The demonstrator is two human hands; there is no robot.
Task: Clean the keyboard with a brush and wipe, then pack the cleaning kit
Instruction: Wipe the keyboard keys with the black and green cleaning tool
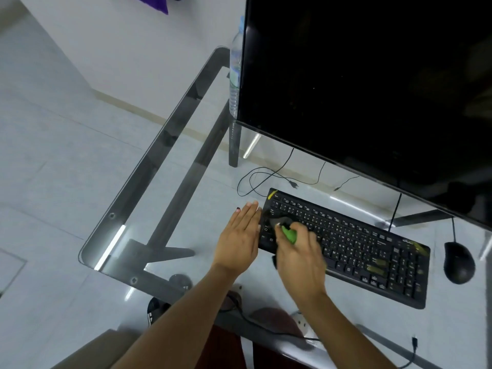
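The keyboard [346, 246] lay on the glass table [170, 198] at lower centre of the frame, its long axis running from upper left to lower right. My left hand [239, 235] rested flat, fingers straight, against the keyboard's left end. My right hand [300, 257], blurred, gripped a green-handled brush [288, 233] over the left-hand keys. A mouse [458, 262] sat at right.

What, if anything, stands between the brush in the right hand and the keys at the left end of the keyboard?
Nothing visible does. The right hand grips the green brush directly over the left end of the keyboard. The left hand lies flat beside the keyboard's left edge, off the keys. The mouse sits beyond the far right end.
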